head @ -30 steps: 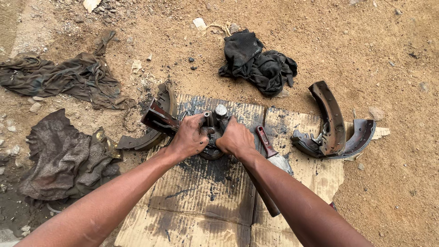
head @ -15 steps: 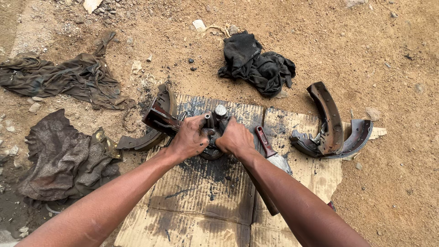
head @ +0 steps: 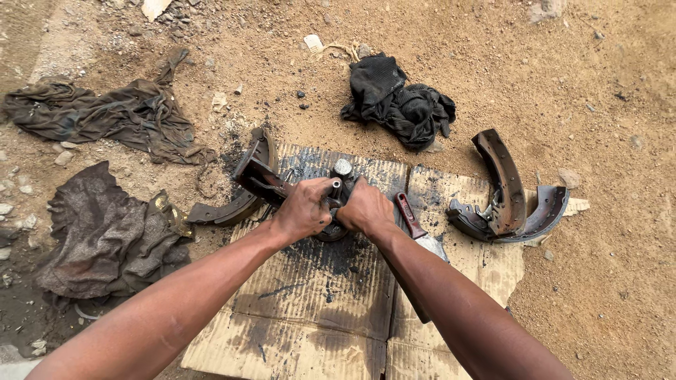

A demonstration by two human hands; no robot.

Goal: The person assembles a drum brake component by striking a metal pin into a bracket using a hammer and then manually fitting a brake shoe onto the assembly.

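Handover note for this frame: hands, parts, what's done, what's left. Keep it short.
Left hand and right hand: both clamped on the greasy metal part standing on the cardboard.
Red-handled tool lies by the right wrist, not held.
One brake shoe at the cardboard's left edge, two more stacked to the right.
Done or left: cannot tell from this view; the part is mostly hidden under the hands.

Your left hand [head: 304, 209] and right hand [head: 366, 209] are bare, with no gloves, rings or watch on either. Both forearms are uncovered as far as the frame's lower edge, no sleeve showing. Dark grease smudges your fingers and knuckles.
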